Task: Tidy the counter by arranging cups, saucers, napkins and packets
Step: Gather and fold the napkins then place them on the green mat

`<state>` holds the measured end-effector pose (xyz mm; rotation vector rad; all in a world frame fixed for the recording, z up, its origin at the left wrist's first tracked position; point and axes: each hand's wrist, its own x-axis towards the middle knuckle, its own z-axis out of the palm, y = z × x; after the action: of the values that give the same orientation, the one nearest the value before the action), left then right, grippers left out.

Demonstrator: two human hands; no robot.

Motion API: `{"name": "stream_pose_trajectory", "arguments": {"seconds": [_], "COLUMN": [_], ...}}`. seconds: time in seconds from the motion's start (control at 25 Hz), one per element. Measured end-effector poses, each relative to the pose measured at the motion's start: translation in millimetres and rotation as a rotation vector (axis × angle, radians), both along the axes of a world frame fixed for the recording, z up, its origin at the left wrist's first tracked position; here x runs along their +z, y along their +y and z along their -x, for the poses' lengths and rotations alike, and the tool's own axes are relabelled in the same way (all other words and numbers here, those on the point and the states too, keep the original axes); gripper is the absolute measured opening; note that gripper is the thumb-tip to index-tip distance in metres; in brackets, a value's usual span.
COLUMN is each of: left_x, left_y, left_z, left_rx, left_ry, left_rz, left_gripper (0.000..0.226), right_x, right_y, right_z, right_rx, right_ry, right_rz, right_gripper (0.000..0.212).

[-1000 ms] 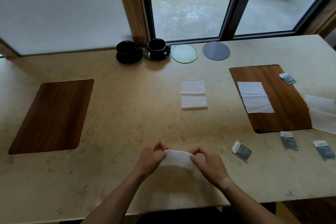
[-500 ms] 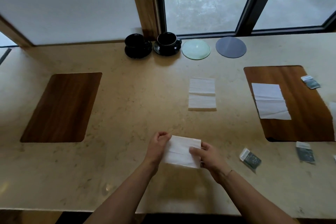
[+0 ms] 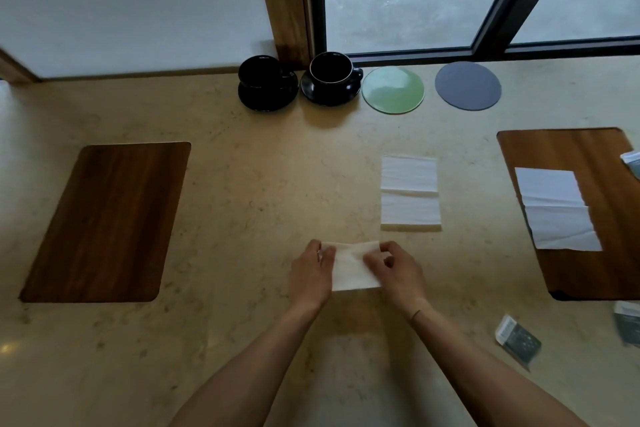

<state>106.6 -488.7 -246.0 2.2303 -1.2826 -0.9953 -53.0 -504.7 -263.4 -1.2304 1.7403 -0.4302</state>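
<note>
Fingers (image 3: 323, 255) of the left hand (image 3: 310, 276) and of the right hand (image 3: 398, 269) pinch opposite short edges of a folded napkin (image 3: 349, 267), which sits low over the counter (image 3: 259, 191) at centre; whether it touches the stone cannot be told. Neither hand grips anything else.

Largest to smallest: the counter fills the view. A wooden placemat (image 3: 107, 222) lies bare at 9 o'clock; a second placemat (image 3: 588, 156) at 3 o'clock carries an unfolded napkin (image 3: 556, 215). Another flat napkin (image 3: 410, 192) lies between centre and that mat, at 2 o'clock. At 12 o'clock, along the window, stand two black cups on saucers (image 3: 268, 83) (image 3: 330, 80), then a green coaster (image 3: 393, 90) and a grey coaster (image 3: 467, 87) in one row. Packets (image 3: 517, 340) are scattered at 4 o'clock; more are cut by the right frame edge.

Progress, judged: cups, saucers and coasters look arranged; napkin folding is under way, with two sheets unfolded, packets ungathered, and nothing on the left mat.
</note>
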Motion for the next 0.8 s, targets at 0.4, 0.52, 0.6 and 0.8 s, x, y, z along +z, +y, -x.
{"name": "stream_pose_trajectory", "arguments": {"seconds": [0.4,0.52,0.6,0.8], "left_x": [-20,-23,-24,-22], "left_y": [-14,-13,-10,-12], "left_z": [-12,-14,-15,-20], "left_rx": [-0.239,-0.244,-0.24,-0.194], "left_ry": [-0.296,-0.295,-0.295,-0.265], "left_rz": [-0.043,-0.053,-0.036,-0.043], "left_gripper": [0.027,0.027,0.027,0.03], "right_x": [-14,-12,-11,-3], "right_y": [-5,-5,-5,-3], "right_z": [-2,-3,-3,-2], "right_rx": [0.242,0.267,0.282,0.297], "right_ry": [0.417,0.436,0.458,0.508], "right_rz": [0.089,0.103,0.104,0.085], "right_gripper": [0.042,0.049,0.052,0.054]}}
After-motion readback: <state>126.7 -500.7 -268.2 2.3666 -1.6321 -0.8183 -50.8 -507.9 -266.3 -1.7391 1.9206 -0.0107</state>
